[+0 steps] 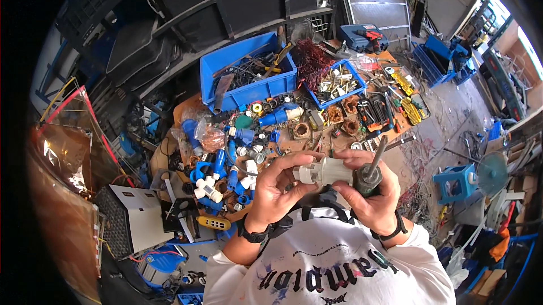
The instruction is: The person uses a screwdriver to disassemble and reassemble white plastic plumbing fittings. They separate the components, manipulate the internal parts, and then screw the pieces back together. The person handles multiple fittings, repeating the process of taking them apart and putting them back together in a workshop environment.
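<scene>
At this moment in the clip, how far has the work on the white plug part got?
Done: nothing on the part tells of a finished step. In hand: the left hand grips the white plug part, while the right hand holds it too, along with a screwdriver whose shaft points up. Left: many blue and white plug pieces lie loose on the cluttered bench, beside blue bins of tools.

head cam | looks steeply down | close over workbench [294, 141] | fisheye, edges bend
</scene>
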Tool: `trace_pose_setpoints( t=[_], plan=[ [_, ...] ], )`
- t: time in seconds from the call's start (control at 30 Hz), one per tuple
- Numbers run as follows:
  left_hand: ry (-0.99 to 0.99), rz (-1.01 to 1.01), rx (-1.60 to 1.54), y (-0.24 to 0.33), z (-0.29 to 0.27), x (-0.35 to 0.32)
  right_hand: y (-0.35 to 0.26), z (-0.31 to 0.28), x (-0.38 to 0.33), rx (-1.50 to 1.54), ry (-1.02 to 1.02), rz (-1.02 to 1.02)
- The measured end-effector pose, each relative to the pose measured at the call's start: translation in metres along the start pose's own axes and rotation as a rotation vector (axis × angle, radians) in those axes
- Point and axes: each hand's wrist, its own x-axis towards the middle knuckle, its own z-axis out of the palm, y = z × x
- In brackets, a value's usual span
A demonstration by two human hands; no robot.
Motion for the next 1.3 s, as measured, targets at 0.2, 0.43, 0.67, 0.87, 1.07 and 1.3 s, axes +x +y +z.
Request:
trace_pose_setpoints(
  t=[0.2,0.43,0.67,0.87,1.07,1.3],
  plan=[
    [0.024,-0.167,-0.174,0.008,-0.004,-0.001,0.003,0.004,0.002,-0.006,-0.001,0.007],
    [0.061,-0.09,0.008,0.004,-0.002,0.002,0.005,0.006,0.001,0.035,0.032,0.084],
    [0.073,0.014,0.1,-0.002,-0.002,0.004,0.007,0.008,0.002,0.106,0.053,0.148],
    [0.093,0.078,0.145,-0.004,0.002,0.004,0.005,0.007,0.0,0.152,0.049,0.262],
    [0.084,0.068,0.174,-0.006,0.003,0.006,0.004,0.005,-0.002,0.348,0.093,0.425],
    [0.147,-0.006,0.144,-0.007,0.007,0.004,0.01,0.0,0.002,0.138,0.002,0.229]
  ],
)
